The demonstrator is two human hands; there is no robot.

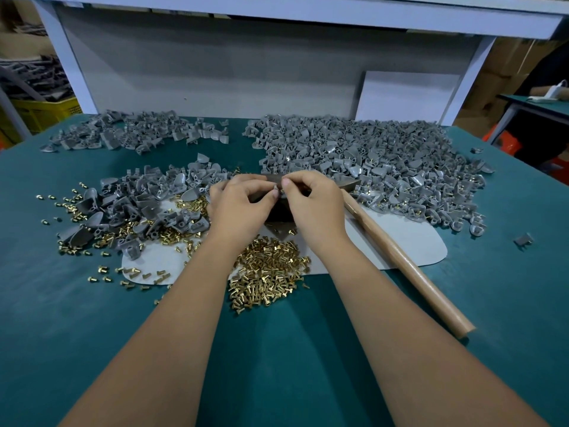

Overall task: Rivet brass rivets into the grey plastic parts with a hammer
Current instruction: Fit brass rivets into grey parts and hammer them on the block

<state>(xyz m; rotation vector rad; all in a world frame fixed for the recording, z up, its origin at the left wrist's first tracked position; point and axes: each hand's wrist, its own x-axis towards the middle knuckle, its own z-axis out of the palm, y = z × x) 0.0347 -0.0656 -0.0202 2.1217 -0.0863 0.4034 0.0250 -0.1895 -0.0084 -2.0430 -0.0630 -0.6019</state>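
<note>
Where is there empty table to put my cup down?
Bare green mat lies near-left, below the brass rivets, and near-right beyond the hammer handle. The middle and back are crowded with grey plastic parts.

near table (92, 349) free | ahead: grey parts (385, 167), rivets (268, 272), hammer (409, 266)

One hammer (400, 257), two hands, four heaps of grey parts (369, 167), brass rivets (268, 272) beyond counting.

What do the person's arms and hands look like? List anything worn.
Left hand and right hand are both bare: no gloves, rings, watch or wristbands visible. Both forearms are uncovered as far as the picture's lower edge, no sleeves in view. Fingernails are short and unpainted.
</note>
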